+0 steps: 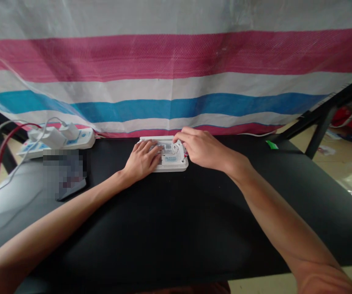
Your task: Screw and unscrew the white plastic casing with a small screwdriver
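A flat white plastic device [172,166], which looks like a router or modem lying label side up, rests near the back edge of the black table. Printed labels and rows of small vent holes cover the face I can see. My left hand [142,159] lies across its left part, fingers spread and pressing flat. Over its right end, my right hand [198,147] is bent with thumb and fingers drawn together at the upper right corner. Whatever those fingertips pinch is hidden or too small to name. A small reddish bit shows beneath that hand.
On the left, a white power strip [87,139] carries several plugged-in chargers with white and red cables. A blurred-out phone-like object [74,185] lies before it. A small green packet [272,144] is at the right. Behind the black table [169,228] hangs a striped sheet [169,61].
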The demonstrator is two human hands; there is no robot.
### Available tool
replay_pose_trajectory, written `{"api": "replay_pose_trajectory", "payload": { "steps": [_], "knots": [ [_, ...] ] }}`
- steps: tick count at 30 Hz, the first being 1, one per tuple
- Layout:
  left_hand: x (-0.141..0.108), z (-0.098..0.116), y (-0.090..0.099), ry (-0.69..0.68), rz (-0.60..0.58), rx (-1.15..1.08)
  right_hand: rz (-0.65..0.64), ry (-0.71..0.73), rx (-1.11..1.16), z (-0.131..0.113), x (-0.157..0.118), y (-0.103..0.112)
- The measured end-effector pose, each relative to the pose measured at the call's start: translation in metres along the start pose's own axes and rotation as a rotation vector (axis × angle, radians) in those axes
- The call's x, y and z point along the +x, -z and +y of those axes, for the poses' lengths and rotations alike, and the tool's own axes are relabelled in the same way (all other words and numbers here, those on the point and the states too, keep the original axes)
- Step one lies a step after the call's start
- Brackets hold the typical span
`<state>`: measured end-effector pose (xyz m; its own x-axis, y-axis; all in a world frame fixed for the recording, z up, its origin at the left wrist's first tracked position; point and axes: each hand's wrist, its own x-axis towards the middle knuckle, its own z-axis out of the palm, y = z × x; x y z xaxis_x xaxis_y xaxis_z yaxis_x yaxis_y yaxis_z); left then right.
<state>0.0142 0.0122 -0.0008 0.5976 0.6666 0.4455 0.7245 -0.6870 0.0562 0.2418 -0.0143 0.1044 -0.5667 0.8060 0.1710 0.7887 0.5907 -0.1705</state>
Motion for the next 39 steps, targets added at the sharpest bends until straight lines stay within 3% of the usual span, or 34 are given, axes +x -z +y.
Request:
{"api": "replay_pose_trajectory", "payload": {
  "steps": [4,9,15,20,26,29,35,39],
  "knots": [
    [0.000,0.000,0.000,0.006,0.002,0.001,-0.011,-0.002,0.003,0.000,0.001,0.000],
    [0.000,0.000,-0.001,-0.001,0.004,0.016,-0.019,-0.109,-0.073,-0.001,0.004,-0.002],
    [-0.001,-0.001,-0.003,-0.008,0.021,0.026,-0.007,-0.034,-0.032,-0.001,0.002,0.001],
    [-0.001,0.000,-0.002,-0.008,0.022,0.029,0.005,-0.110,-0.117,-0.002,0.002,0.001],
    [-0.001,0.001,-0.001,-0.002,0.028,0.005,-0.048,0.035,-0.076,-0.010,0.001,0.005],
    [-0.001,0.001,-0.001,0.000,0.031,-0.002,-0.078,0.041,-0.048,-0.010,-0.001,0.008],
    [-0.001,-0.001,-0.003,-0.008,0.033,-0.015,-0.017,-0.139,-0.130,-0.006,0.001,0.003],
    [-0.001,-0.001,-0.003,-0.003,0.045,-0.025,-0.008,-0.101,-0.123,-0.009,0.003,-0.001]
  ]
}}
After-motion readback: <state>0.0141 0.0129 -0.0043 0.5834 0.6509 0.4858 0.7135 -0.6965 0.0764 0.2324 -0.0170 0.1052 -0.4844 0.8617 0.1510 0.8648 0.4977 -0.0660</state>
